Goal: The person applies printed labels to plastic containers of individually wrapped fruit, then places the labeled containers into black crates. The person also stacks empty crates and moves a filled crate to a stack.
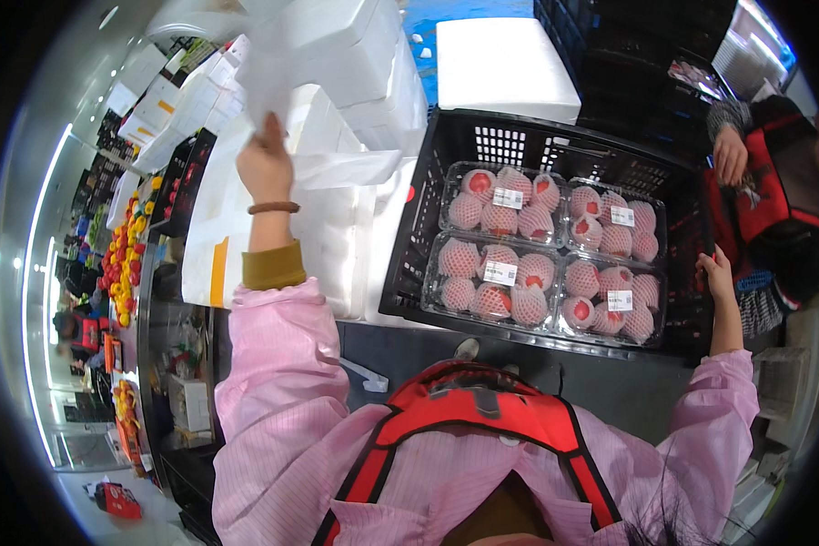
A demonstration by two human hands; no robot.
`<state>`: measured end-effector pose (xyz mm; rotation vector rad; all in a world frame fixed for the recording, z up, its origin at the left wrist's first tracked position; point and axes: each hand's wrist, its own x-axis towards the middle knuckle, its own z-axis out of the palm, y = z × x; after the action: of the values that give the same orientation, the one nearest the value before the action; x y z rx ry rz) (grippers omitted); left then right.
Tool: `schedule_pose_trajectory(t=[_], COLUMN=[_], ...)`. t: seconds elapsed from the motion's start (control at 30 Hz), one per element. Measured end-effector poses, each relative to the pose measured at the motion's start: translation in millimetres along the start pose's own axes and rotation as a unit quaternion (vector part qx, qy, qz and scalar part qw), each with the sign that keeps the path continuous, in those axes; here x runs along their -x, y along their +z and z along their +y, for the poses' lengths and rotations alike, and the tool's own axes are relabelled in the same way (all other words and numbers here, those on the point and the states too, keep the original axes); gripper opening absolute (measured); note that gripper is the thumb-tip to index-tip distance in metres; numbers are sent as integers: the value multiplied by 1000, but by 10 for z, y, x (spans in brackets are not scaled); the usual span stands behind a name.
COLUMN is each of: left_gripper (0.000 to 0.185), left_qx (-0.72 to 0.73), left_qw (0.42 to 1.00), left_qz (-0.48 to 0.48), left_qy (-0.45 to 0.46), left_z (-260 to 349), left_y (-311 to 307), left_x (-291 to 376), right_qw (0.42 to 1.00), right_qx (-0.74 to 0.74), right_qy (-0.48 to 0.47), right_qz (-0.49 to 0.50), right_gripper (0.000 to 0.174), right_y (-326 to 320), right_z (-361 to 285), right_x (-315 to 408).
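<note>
My left hand (266,164) is raised over the white foam boxes on the left. It is shut on a thin whitish sheet (269,68), blurred by motion; whether it is paper or plastic I cannot tell. My right hand (716,269) grips the right rim of a black plastic crate (409,273). Inside the crate sit several clear plastic clamshell packs (495,276) of reddish round fruit in foam net sleeves. Each pack bears a printed white label (620,300). Near my left wrist, another thin white sheet (345,169) lies over the foam boxes.
Stacked white foam boxes (348,54) rise beyond my left hand. A closed foam box (505,61) stands behind the crate. Dark crates (641,41) are piled at the back right. Another person's hand (729,155) shows at right. Red and yellow produce (126,259) lines the left.
</note>
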<state>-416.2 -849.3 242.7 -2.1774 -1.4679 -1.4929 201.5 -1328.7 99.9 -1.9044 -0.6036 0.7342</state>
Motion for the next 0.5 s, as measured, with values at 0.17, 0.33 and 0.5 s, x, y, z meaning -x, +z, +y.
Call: schedule_pose_trajectory(t=[0.17, 0.33, 0.5], left_gripper=[46, 22, 26], left_qx=[-190, 69, 141], left_qw=[891, 863, 865], left_qz=[-411, -497, -481], left_qy=[41, 57, -1], left_z=[-354, -713, -363], left_y=[434, 1175, 1490], left_x=[781, 1784, 1993], right_qw=[938, 872, 925], right_qx=[308, 423, 238], right_qy=[-112, -232, -228], right_qz=[111, 85, -187], right_gripper=[57, 51, 36], right_y=[195, 943, 2548], right_z=[-309, -1115, -1574], right_x=[211, 474, 502])
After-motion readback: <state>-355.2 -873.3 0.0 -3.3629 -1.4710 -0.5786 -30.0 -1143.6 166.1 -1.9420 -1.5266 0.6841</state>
